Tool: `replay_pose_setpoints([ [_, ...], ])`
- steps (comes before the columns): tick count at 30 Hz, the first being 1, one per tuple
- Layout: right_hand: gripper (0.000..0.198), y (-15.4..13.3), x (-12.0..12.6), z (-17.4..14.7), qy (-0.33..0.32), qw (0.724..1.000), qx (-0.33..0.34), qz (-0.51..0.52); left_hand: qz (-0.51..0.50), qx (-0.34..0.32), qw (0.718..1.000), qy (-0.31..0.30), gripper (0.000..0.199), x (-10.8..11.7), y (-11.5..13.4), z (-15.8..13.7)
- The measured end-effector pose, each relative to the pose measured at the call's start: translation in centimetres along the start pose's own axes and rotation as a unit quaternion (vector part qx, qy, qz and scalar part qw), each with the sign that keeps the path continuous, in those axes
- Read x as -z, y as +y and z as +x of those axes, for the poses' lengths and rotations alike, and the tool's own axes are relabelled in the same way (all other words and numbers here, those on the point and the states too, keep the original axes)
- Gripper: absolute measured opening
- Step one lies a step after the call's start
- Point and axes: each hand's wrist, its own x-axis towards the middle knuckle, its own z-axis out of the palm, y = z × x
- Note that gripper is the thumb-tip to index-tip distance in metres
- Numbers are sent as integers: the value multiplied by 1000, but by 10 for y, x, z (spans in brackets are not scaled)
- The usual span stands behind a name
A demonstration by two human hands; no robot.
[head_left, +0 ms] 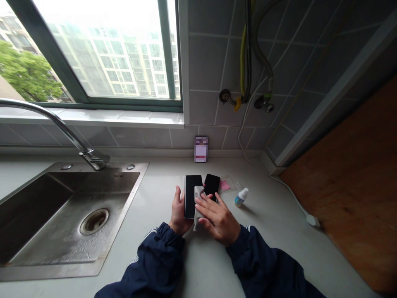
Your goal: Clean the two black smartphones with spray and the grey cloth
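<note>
My left hand [180,213] is closed around the side of a black smartphone [190,196], screen facing up. Over its right half lies a light grey cloth [198,207], pressed against the screen by the fingers of my right hand [220,217]. Part of the phone is hidden under the cloth and fingers. Just behind my right hand, a second dark phone [212,184] rests on the counter. To the right stands a small white-capped bottle [241,197] with a blue label. A pink piece in clear plastic packaging [226,184] lies between them.
A steel sink [124,223] with a curved faucet [62,124] is on the left. Against the tiled wall leans a blurred card or screen [201,150]. A white cable [276,176] runs down to a plug [312,220] on the counter [263,256], beside a wooden panel [350,194].
</note>
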Motion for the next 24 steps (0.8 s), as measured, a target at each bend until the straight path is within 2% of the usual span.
replay_pose_setpoints([
  [5, 68, 6, -8, -2, -26, 997, -75, -1, 49, 38, 998, 34, 67, 2, -7, 3],
  [10, 73, 13, -14, -4, 3, 994, -103, -27, 66, 52, 996, 43, 62, -2, -14, 2],
  [13, 73, 18, -11, -3, 40, 992, -114, -44, 119, 114, 985, 45, 65, -2, -15, -1],
  [16, 71, 21, -6, -2, 64, 988, -133, -48, 203, 175, 961, 65, 73, 0, -17, -5],
  [21, 69, 19, -2, -2, 63, 989, -124, -51, 278, 172, 943, 58, 75, -1, -22, -11],
  [24, 69, 15, -5, -2, 37, 993, -97, -59, 260, 99, 960, 24, 68, -2, -25, -10],
])
